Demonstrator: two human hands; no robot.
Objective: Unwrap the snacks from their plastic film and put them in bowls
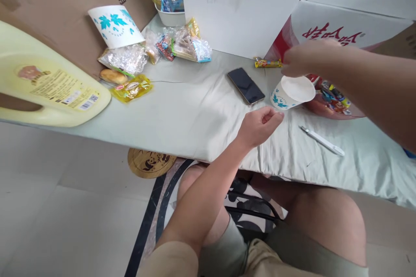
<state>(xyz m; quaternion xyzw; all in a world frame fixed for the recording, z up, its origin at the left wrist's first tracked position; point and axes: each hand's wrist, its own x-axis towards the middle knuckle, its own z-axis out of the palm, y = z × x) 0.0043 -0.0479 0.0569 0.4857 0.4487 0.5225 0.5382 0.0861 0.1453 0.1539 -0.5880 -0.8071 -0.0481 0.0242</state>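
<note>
A white paper tub (294, 91) with blue leaf prints stands on the cloth-covered table, its mouth facing up and pale inside. My left hand (258, 126) is closed just in front of its base, fingers curled, with nothing showing in them. Over the back of the tub hangs my right hand (308, 58), fingers bent downward. Whatever it may hold is hidden. Close by its fingertips is a yellow snack packet (268, 63); I cannot tell whether they touch. Beneath my right forearm, partly covered, sits a reddish bowl (325, 110) with small colourful wrapped snacks (334, 95).
A phone (246, 85) lies left of the tub, a white utility knife (321, 140) in front. Further left are wrapped snacks (188, 43), a tipped paper tub (115, 26) and a large yellow jug (48, 73). White boxes (240, 8) stand behind.
</note>
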